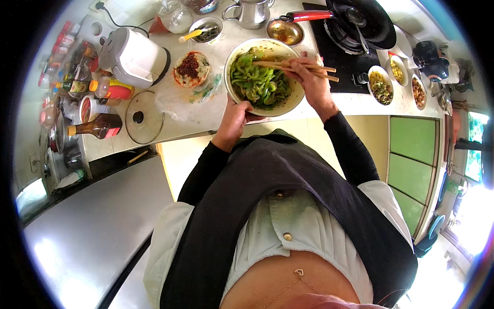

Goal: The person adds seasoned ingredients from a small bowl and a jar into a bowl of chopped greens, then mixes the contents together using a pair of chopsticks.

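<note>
A large cream bowl (296, 101) of sliced green vegetables (262, 79) stands at the counter's front edge. My left hand (236, 116) grips its lower left rim, with some fingers hidden under the bowl. In my right hand (308, 79) is a pair of wooden chopsticks (328, 73), their tips among the vegetables. Behind the bowl is a metal bowl (285, 31) with reddish-brown residue. To the left sits a bowl of pale food topped with red chilli (191, 69), beside a crumpled plastic bag (173, 104). A small bowl (206, 30) holds dark food and a yellow-handled spoon (191, 36).
At right, a black wok (372, 23) with a ladle sits on the stove, near dishes of chopped food (381, 87). At left are a white appliance (135, 56), a glass lid (144, 119), a brown bottle (100, 126) and several other bottles. A metal pitcher (252, 14) stands behind.
</note>
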`<action>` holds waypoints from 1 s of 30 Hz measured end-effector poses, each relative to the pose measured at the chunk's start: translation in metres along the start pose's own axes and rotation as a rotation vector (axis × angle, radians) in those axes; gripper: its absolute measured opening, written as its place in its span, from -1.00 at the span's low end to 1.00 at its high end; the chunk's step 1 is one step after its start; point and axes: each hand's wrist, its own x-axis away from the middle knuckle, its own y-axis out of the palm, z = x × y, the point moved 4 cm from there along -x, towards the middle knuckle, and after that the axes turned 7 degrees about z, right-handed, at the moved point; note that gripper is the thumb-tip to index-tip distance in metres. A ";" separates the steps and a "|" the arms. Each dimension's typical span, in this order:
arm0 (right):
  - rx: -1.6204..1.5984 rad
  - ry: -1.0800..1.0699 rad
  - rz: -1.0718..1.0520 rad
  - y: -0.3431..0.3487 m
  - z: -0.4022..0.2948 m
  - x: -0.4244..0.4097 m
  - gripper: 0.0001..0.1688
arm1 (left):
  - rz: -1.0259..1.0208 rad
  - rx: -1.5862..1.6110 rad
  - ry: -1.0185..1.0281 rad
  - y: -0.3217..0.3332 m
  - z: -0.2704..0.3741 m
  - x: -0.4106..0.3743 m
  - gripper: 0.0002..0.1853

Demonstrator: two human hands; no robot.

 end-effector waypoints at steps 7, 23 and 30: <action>0.183 -0.203 -0.040 -0.014 -0.046 0.045 -0.87 | 0.014 0.073 0.031 -0.005 0.004 -0.004 -0.29; -0.110 -0.036 0.091 -0.003 -0.009 0.020 -0.86 | -0.028 -0.046 0.091 0.014 0.015 0.016 -0.41; 0.402 -0.312 -0.145 0.004 -0.049 0.064 -0.85 | 0.022 0.018 0.016 0.000 0.011 0.001 -0.28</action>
